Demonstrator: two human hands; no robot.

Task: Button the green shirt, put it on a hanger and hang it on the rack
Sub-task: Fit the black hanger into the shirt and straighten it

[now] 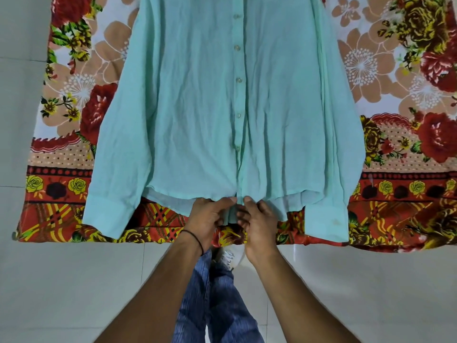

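Note:
The pale green shirt [197, 107] lies flat, front up, on a floral bedsheet, its collar end out of the frame at the top. Several pearly buttons [238, 80] run down its placket and look fastened. Both sleeves lie along its sides, cuffs near the sheet's front edge. My left hand [209, 215] and my right hand [257, 219] meet at the bottom of the placket, each pinching one side of the hem, thumbs on top. My fingers hide the lowest part of the placket. No hanger or rack is in view.
The floral bedsheet [408, 120] covers a low surface that ends just in front of my hands. Pale floor tiles [74, 293] spread below and to the left. My legs in blue jeans [217, 305] and a white shoe stand at the edge.

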